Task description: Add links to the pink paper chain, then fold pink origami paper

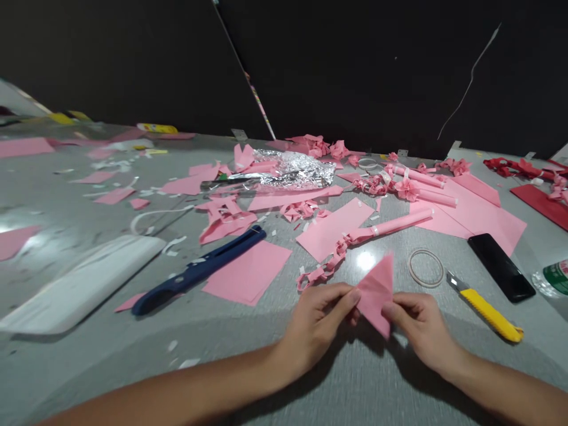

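A pink sheet of paper folded into a triangle [376, 296] is held up between my two hands, just above the grey table [284, 384]. My left hand [322, 313] pinches its left corner between thumb and fingers. On the other side, my right hand [419, 322] grips the right edge low down, thumb in front. Just beyond the folded paper lies a pink paper chain [326, 269] joined to a rolled pink paper tube [403, 222]. A roll of narrow tape [426, 267] sits past my right hand.
A yellow box cutter [490, 313], a black phone [501, 267] and a bottle [552, 279] lie to the right. Left are a dark blue stapler-like tool [199, 269], pink sheets [252, 275] and a white slab-like object [84, 284]. Paper scraps and crumpled clear plastic [297, 168] spread before a black panel [355, 71].
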Motion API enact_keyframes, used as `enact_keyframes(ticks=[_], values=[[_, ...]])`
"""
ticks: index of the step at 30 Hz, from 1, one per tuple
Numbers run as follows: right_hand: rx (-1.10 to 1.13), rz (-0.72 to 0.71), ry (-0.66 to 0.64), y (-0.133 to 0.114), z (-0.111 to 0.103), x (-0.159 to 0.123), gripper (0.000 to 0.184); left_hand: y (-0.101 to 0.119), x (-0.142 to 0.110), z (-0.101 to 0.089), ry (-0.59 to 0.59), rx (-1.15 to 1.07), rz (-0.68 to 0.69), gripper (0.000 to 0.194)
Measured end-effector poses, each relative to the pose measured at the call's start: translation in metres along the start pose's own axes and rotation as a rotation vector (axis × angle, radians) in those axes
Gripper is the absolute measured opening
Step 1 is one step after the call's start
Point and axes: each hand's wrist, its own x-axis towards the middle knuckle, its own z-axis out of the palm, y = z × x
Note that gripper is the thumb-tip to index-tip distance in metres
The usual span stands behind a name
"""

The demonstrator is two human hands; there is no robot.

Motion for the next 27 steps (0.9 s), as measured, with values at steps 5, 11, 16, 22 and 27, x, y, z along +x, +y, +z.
enact_keyframes(ticks=[5,11,16,22,27], values=[[0.028,0.06,-0.001,-0.001,0.001,-0.001,0.049,0.001,0.002,0.002,0.084,-0.051,-0.021,0.039],[-0.012,0.02,0.04,-0.001,-0.001,0.0,0.045,0.0,0.002,0.001,0.146,-0.022,0.06,0.036],[0.308,0.102,0.145,0.001,-0.001,0.004,0.049,-0.005,0.005,-0.004,0.273,0.098,0.283,0.023],[0.507,0.121,0.003,0.004,0.002,0.006,0.04,-0.015,0.006,-0.011,0.096,0.271,0.659,0.032],[0.573,0.121,0.042,0.008,-0.004,0.009,0.033,-0.023,0.007,-0.011,0.036,0.409,0.721,0.039]])
